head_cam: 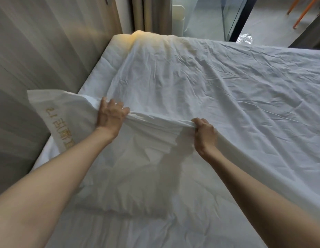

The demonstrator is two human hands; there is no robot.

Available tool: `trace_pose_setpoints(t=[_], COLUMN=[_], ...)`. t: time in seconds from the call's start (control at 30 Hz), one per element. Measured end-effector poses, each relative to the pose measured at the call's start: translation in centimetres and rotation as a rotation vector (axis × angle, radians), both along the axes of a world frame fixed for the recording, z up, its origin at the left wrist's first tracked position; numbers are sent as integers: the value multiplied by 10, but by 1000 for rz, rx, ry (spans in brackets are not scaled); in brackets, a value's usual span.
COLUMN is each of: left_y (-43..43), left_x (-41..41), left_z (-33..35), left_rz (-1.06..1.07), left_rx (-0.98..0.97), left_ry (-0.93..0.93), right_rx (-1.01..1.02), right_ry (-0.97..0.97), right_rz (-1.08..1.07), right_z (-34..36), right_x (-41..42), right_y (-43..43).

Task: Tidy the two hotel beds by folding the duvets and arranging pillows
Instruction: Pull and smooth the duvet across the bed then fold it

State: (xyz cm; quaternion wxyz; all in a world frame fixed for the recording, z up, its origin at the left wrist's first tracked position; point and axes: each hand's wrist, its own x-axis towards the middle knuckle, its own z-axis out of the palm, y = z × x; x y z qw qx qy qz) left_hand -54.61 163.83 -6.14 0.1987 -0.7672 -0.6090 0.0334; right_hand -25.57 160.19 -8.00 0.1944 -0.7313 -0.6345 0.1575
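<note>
A white duvet point(209, 83) lies spread and wrinkled over the bed. Its near edge is lifted into a bunched ridge across the middle of the view. My left hand point(111, 115) grips that ridge at its left end. My right hand point(204, 133) grips the same edge further right, fingers curled round the fabric. A white pillow point(119, 196) lies under my arms on the near part of the bed. A white cloth with gold lettering point(60, 122) sits at the left edge beside my left hand.
Pale curtains point(39, 51) hang close along the left side of the bed. Beyond the far end are a white cylinder-shaped object point(178, 18), a glass panel point(231, 17) and grey floor with orange chair legs point(302, 13).
</note>
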Motion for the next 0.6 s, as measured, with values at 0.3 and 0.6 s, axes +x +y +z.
trace_pose_setpoints(t=[0.3,0.6], left_y=[-35,-77], left_x=[-9,-81], left_z=[-126,-165], left_rz=[258,865], left_rx=[-155,-475], left_ry=[-527,-847], right_rx=[-416,-360], right_ry=[16,-5], right_rz=[315,167], right_z=[-108,-118], right_x=[-39,-67], right_y=[5,45])
